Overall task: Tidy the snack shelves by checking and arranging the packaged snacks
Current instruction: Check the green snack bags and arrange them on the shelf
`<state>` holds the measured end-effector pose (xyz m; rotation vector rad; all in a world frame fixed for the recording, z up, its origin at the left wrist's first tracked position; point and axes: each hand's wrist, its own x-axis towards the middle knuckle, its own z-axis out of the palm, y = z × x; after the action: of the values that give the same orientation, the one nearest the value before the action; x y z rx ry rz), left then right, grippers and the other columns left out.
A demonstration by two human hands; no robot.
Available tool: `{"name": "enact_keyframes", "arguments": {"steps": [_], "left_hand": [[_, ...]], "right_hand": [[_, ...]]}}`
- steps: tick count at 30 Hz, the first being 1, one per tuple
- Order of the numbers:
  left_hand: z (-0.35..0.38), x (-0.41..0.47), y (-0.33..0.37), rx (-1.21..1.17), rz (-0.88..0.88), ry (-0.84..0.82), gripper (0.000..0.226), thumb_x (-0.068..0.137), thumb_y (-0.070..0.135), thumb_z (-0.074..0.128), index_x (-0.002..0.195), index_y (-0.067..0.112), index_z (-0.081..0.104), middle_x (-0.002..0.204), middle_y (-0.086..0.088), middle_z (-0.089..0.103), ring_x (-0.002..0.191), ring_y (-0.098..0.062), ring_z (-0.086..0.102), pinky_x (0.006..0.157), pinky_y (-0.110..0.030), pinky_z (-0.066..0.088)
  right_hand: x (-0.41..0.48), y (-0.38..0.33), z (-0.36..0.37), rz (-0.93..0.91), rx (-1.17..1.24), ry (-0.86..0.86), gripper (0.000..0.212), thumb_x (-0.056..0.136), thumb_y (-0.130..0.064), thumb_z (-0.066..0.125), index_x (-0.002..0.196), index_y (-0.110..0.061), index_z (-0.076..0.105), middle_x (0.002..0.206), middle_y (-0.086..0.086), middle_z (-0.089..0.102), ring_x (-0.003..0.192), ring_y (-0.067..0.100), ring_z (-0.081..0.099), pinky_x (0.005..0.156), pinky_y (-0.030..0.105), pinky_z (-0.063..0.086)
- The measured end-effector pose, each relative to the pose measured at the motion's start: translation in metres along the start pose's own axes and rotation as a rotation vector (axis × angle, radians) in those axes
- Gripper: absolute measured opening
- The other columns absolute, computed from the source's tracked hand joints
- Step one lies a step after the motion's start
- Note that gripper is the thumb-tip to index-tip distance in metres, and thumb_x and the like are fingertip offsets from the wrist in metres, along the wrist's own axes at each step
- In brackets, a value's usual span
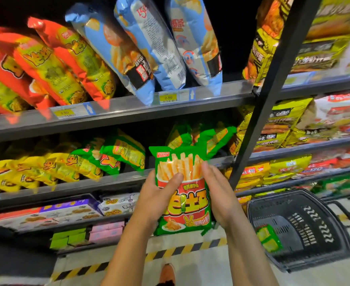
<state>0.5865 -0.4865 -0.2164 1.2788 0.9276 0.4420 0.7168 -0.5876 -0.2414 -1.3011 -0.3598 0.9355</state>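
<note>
Head view looks down at a green bag of fries (188,205), held upright between both hands just in front of the lip of the middle shelf (66,187). The bag's long axis runs up and down, with the sealed top pointing toward the shelf and the printed front facing the person. The left hand (159,195) grips the bag's left edge, its thumb curled across the front. The right hand (217,193) lies along the right edge with its fingers fairly straight, pressing and steadying, not clasping. Matching green bags (203,135) stand on that shelf, up and behind the held bag and a little to its right. More green bags (116,153) lean over to its left, and a dark gap sits between the two groups, straight beyond the bag's top. The move that fits is probably a short push forward and up into that gap, keeping the bag upright. The left hand has the firmer hold and would carry the bag, while the right hand is nearer the right-hand group. A dark basket (318,223) sits on the floor, low to the right.
</note>
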Motion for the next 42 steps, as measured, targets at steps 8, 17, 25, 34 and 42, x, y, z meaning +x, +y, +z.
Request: {"name": "enact_keyframes", "arguments": {"steps": [8,17,25,34,42], "left_hand": [[0.006,-0.034,0.008,0.029,0.013,-0.056,0.055,0.085,0.066,0.065,0.13,0.035,0.061,0.114,0.008,0.08,0.103,-0.016,0.078,0.092,-0.045,0.061],[-0.015,-0.032,0.032,-0.305,-0.111,-0.158,0.084,0.092,0.076,0.034,0.149,0.016,0.051,0.143,-0.007,0.067,0.135,-0.026,0.062,0.121,-0.049,0.038],[0.009,-0.048,0.034,-0.04,-0.048,-0.112,0.06,0.093,0.077,0.05,0.134,0.035,0.064,0.125,0.002,0.077,0.111,-0.021,0.076,0.099,-0.048,0.058],[0.008,-0.045,0.019,-0.094,-0.087,-0.058,0.067,0.081,0.076,0.061,0.131,0.031,0.067,0.114,-0.005,0.081,0.102,-0.028,0.079,0.098,-0.055,0.059],[0.01,-0.048,0.019,-0.075,-0.036,-0.054,0.064,0.086,0.077,0.057,0.127,0.03,0.072,0.115,-0.005,0.08,0.107,-0.028,0.078,0.105,-0.056,0.055]], "right_hand": [[-0.024,0.004,0.005,-0.09,-0.163,-0.025,0.048,0.09,-0.055,0.067,0.13,-0.029,0.063,0.108,-0.011,0.08,0.097,0.008,0.078,0.075,0.021,0.061],[-0.019,-0.001,-0.004,0.084,0.032,-0.014,0.064,0.081,-0.067,0.054,0.126,-0.022,0.065,0.109,0.006,0.081,0.101,0.024,0.079,0.092,0.043,0.062],[-0.026,-0.014,0.013,-0.045,-0.127,-0.029,0.049,0.084,-0.065,0.062,0.12,-0.031,0.068,0.105,-0.003,0.082,0.097,0.017,0.079,0.096,0.048,0.061],[-0.039,-0.039,-0.012,-0.022,-0.091,-0.087,0.063,0.091,-0.08,0.021,0.118,-0.042,0.064,0.098,-0.008,0.082,0.096,0.017,0.078,0.085,0.042,0.061],[-0.049,-0.046,-0.015,-0.063,-0.159,-0.147,0.074,0.087,-0.089,0.031,0.134,-0.042,0.064,0.123,-0.001,0.077,0.113,0.019,0.073,0.097,0.044,0.057]]}}
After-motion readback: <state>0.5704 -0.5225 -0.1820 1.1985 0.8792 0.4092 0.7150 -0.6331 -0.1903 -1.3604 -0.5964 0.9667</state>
